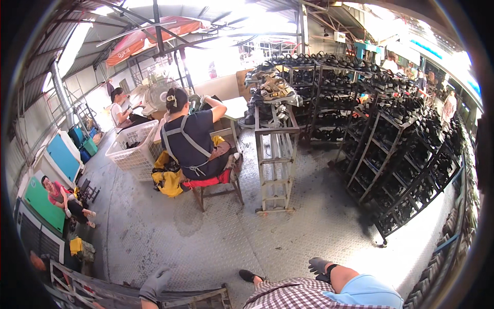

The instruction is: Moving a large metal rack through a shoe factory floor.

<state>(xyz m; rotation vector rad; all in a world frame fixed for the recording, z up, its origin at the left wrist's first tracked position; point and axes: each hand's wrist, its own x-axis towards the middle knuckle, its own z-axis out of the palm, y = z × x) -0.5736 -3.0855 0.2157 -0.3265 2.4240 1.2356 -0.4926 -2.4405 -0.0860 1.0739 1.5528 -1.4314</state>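
My left hand point(156, 284), in a grey glove, is low in the picture, beside a dark metal rack point(221, 296). Its fingers look stretched out, and nothing shows in them. Whether it touches the rack I cannot tell. My right hand point(320, 268), also gloved in grey with a black band at the wrist, hangs over the floor on the right. Its fingers are apart and hold nothing. Between the hands are a checked garment point(288, 294), a light blue sleeve point(368, 292) and one black shoe point(247, 275).
Ahead stands a narrow metal rack point(278, 170) topped with sandals point(278, 90). Tall shelves of black sandals point(396, 149) fill the right. A person point(188, 139) sits on a chair near a white basket point(134, 149). Others sit at the left. The metal floor point(154, 226) is patterned.
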